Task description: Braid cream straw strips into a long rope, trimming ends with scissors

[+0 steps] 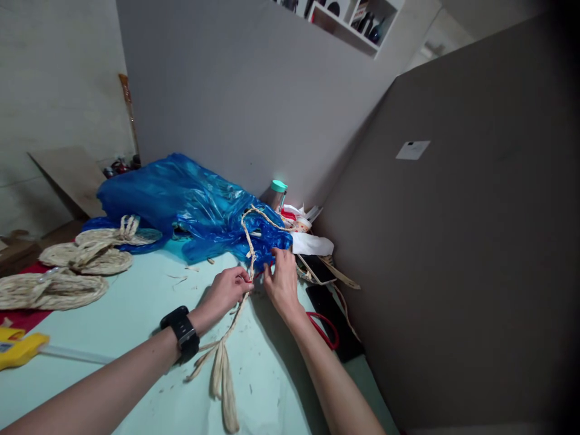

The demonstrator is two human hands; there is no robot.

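Note:
A braided straw cord (249, 239) arches over the blue plastic bag and runs down toward me, ending in a loose tassel of flat strands (222, 386) on the table. My left hand (229, 289), with a black watch on its wrist, pinches the braid partway along. A thin red string (260, 273) shows at the left fingertips and runs toward my right hand (283, 283). The right fingers are curled around its other end, just right of the braid; their exact grip is partly hidden.
Several woven straw sandals (54, 289) lie at left near a yellow-handled tool (22, 350). The blue plastic bag (181, 193) fills the back. A green-lidded bottle (277, 192), a dark flat object (335, 320) and a red loop (333, 338) are at right, beside a grey partition (453, 254).

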